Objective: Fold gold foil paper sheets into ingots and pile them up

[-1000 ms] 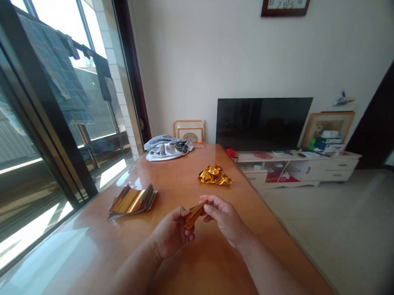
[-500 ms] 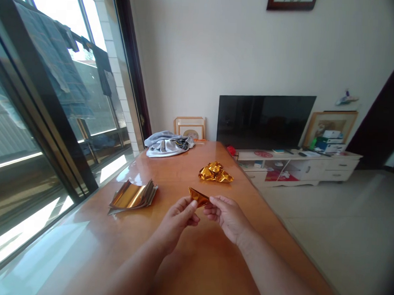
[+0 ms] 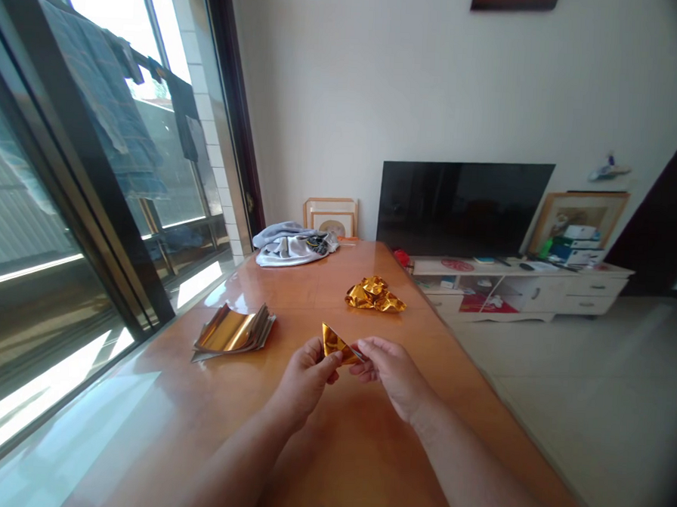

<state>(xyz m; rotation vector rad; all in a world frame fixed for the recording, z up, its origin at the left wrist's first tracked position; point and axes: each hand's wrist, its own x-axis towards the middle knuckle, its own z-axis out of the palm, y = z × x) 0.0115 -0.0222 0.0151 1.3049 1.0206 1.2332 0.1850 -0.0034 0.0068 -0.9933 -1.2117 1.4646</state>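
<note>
A shiny gold foil paper [image 3: 334, 342], folded to a pointed triangular shape, is held up over the table between both hands. My left hand [image 3: 308, 373] pinches its left and lower part, thumb in front. My right hand [image 3: 386, 368] has its thumb and fingers closed on the right corner. Beyond the hands lies a small heap of folded gold foil pieces [image 3: 375, 294]. To the left rests a stack of gold foil sheets [image 3: 233, 331], its top sheet curled.
The brown glossy table [image 3: 361, 466] runs away from me to the wall. Grey cloth [image 3: 293, 247] lies bunched at its far end near picture frames [image 3: 332, 217]. Past the table's right edge stand a television [image 3: 464, 209] and a white cabinet [image 3: 569, 290]. A glass door [image 3: 92, 195] is at left.
The foil has been tilted, so its pointed left tip stands more upright and more of its gold face shows. Both hands keep their grip. The whole view has shifted slightly.
</note>
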